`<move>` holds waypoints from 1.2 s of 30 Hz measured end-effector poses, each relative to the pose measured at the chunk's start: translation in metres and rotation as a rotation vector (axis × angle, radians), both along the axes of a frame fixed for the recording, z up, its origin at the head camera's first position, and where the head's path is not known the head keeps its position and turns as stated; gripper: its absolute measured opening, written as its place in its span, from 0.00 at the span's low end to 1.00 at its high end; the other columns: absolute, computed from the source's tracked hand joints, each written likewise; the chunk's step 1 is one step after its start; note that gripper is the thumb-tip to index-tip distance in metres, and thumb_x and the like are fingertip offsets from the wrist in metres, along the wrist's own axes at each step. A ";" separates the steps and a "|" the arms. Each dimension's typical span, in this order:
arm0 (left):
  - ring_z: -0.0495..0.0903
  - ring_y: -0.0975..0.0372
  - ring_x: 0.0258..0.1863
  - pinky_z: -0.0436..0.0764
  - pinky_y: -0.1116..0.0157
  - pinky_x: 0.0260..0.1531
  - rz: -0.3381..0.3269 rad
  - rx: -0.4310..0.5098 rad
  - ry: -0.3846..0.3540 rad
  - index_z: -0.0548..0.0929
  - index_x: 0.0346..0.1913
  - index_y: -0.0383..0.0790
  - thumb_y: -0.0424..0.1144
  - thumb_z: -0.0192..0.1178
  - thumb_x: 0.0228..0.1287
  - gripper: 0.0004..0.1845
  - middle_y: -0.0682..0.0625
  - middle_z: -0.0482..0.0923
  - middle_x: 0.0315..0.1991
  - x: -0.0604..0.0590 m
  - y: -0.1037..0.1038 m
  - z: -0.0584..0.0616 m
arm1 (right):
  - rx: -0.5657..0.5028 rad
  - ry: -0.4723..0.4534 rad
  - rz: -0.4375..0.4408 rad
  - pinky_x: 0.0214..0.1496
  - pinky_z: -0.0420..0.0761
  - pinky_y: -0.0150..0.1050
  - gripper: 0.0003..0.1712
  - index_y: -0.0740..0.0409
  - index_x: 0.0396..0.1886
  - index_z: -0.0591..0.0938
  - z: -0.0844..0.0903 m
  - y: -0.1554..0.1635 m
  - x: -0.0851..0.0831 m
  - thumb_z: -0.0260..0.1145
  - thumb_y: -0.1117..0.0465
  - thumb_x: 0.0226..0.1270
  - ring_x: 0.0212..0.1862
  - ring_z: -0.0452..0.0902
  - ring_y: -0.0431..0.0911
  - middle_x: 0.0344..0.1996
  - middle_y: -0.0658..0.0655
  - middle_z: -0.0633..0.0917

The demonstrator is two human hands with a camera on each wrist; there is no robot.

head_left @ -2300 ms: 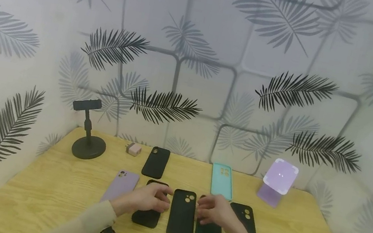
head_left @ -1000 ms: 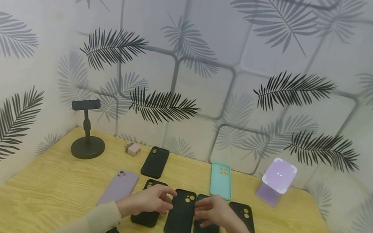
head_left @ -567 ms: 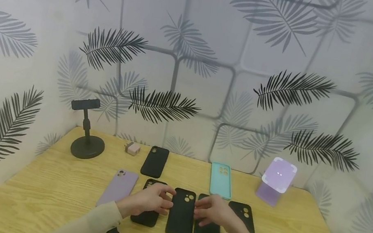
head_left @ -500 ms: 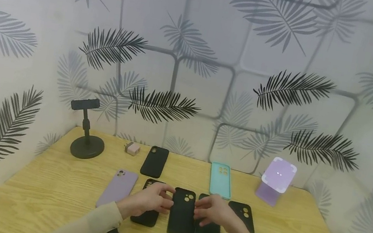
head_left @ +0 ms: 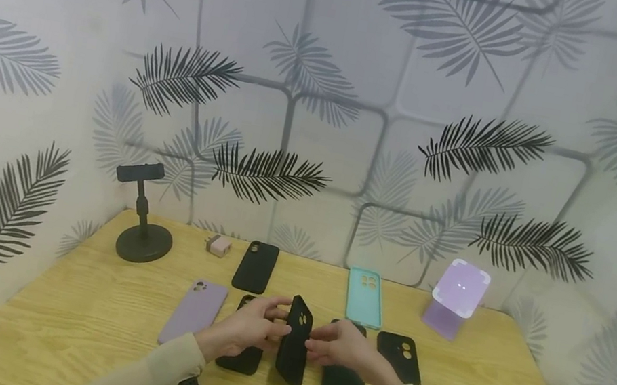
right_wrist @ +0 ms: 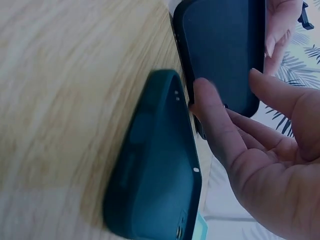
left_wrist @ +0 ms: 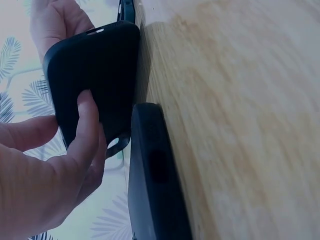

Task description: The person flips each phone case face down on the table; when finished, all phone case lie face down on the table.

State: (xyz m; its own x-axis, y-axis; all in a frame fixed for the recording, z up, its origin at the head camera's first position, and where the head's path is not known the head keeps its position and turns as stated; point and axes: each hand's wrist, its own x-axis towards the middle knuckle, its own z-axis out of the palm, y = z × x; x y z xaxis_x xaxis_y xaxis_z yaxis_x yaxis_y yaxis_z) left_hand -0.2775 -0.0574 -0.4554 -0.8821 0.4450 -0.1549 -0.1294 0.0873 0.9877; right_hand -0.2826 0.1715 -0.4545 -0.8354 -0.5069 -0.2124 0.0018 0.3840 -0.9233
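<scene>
A black phone case (head_left: 292,355) stands tipped up on its long edge between the hands. My left hand (head_left: 247,330) pinches it, thumb at the upper edge and fingers on the outer back of the case (left_wrist: 95,65), as the left wrist view shows. On the other side, my right hand (head_left: 349,348) has its fingertips right at the case, whose hollow inside (right_wrist: 225,50) faces it. Below the left hand lies another black case (head_left: 238,360), partly covered. Under the right hand lies a dark green case (right_wrist: 150,145), hollow side up.
A purple case (head_left: 194,313) lies at the left, a black case (head_left: 400,357) at the right. Farther back are a black case (head_left: 256,267), a turquoise case (head_left: 365,299), a plug adapter (head_left: 219,245), a black stand (head_left: 144,243) and a purple stand (head_left: 460,291).
The middle black case lay flat between the hands before. Its right side has since been raised, and it now stands tilted, gripped by the left hand. The right hand has moved slightly left.
</scene>
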 end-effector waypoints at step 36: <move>0.74 0.40 0.61 0.85 0.48 0.46 -0.042 -0.084 -0.039 0.64 0.73 0.39 0.28 0.60 0.66 0.32 0.27 0.59 0.69 -0.001 0.006 -0.003 | 0.028 0.105 -0.239 0.31 0.87 0.40 0.33 0.69 0.62 0.76 -0.011 -0.009 0.004 0.71 0.54 0.64 0.29 0.84 0.44 0.37 0.60 0.89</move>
